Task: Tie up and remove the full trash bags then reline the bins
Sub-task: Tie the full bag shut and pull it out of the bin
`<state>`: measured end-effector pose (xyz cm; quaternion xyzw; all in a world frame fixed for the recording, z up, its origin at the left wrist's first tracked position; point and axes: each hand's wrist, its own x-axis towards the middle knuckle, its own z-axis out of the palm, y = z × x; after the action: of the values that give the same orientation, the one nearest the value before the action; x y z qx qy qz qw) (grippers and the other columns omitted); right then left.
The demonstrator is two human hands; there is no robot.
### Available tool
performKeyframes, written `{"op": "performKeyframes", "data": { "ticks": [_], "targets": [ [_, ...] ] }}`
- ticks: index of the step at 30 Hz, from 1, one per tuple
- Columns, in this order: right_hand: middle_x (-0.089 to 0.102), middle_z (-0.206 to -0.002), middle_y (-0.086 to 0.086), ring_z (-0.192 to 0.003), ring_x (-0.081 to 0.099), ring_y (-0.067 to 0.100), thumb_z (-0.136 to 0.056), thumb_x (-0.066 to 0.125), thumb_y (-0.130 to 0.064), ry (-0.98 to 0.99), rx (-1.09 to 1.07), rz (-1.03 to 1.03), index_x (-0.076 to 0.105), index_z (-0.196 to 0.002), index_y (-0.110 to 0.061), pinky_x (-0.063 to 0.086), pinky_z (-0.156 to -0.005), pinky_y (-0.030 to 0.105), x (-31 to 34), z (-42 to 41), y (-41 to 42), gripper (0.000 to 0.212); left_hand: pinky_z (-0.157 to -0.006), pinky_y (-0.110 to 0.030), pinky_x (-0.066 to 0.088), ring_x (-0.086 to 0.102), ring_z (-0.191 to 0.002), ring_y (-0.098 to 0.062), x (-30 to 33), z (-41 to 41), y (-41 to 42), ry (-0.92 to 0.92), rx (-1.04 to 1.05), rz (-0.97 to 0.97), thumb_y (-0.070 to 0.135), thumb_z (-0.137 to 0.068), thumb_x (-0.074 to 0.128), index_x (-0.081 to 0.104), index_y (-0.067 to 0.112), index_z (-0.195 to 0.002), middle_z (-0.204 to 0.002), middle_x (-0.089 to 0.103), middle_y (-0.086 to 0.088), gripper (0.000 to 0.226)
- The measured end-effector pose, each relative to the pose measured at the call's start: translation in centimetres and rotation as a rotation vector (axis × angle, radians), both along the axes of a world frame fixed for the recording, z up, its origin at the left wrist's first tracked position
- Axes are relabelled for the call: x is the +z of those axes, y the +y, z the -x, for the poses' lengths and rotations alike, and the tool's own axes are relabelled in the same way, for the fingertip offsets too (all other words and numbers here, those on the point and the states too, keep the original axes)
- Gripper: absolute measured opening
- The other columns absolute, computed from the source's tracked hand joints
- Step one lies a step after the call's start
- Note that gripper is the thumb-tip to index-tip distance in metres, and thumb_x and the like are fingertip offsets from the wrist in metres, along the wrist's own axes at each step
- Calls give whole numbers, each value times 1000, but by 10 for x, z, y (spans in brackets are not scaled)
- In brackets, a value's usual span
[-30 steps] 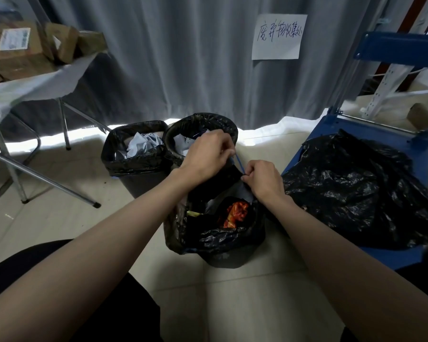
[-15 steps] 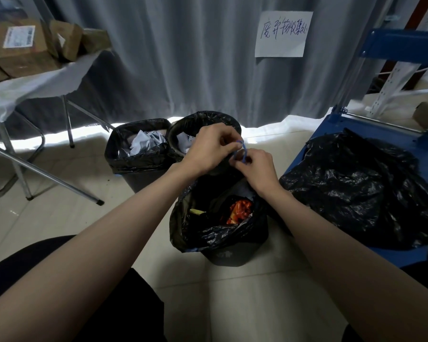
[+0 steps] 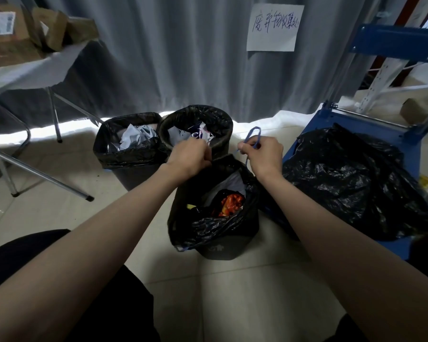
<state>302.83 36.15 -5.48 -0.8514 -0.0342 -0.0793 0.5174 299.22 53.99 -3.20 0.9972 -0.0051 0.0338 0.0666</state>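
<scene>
Head camera view, looking down past my two bare forearms at a small dark bin (image 3: 220,248) on a pale tiled floor just in front of me. Its black trash bag (image 3: 208,223) is full, with orange wrappers (image 3: 231,204) and paper showing at the open mouth. My left hand (image 3: 189,156) is curled tight on the far edge of the bag's rim, gathering the plastic upward. My right hand (image 3: 263,154) pinches a thin blue drawstring (image 3: 252,135), whose loop stands up above my fingers while its tail runs down toward the rim. The two hands are apart, one at each side of the bag's mouth. Behind this bin stand two more lined bins, a square one (image 3: 127,154) and a round one (image 3: 198,127), touching each other, both holding crumpled paper. To my right a loose heap of black bags (image 3: 356,178) lies on a blue cart (image 3: 403,141). I judge the bag to be thin, soft and slippery, and light with this load, so the drawstring and the bunched rim are the places to grip; pulling on the thin film itself might stretch or tear it.
</scene>
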Motion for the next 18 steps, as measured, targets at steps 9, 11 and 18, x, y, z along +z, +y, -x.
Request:
{"op": "performKeyframes", "data": {
  "ticks": [9, 11, 18],
  "targets": [
    [73, -79, 9, -78, 69, 23, -85, 74, -17, -11, 87, -120, 77, -85, -9, 56, -81, 38, 14, 9, 8, 9, -82, -36, 48, 64, -99, -31, -2, 2, 17, 117, 136, -52, 26, -78, 77, 73, 20, -105, -106, 69, -9, 28],
    [72, -79, 6, -75, 66, 17, -85, 74, -17, -43, 162, -127, 78, -86, -10, 56, -77, 33, 21, 14, 11, 8, -87, -34, 51, 65, -99, -23, 0, 0, 18, 110, 79, 106, 33, -73, 82, 72, 23, -110, -106, 70, -3, 39],
    [68, -69, 6, -60, 65, 10, -79, 78, -7, -68, 233, -275, 73, -92, -6, 54, -62, 22, 23, 20, 15, 14, -67, -22, 47, 61, -68, -4, 16, -5, -9, -175, -100, 520, 25, -78, 77, 74, 19, -85, -75, 71, 4, 10]
  ]
}}
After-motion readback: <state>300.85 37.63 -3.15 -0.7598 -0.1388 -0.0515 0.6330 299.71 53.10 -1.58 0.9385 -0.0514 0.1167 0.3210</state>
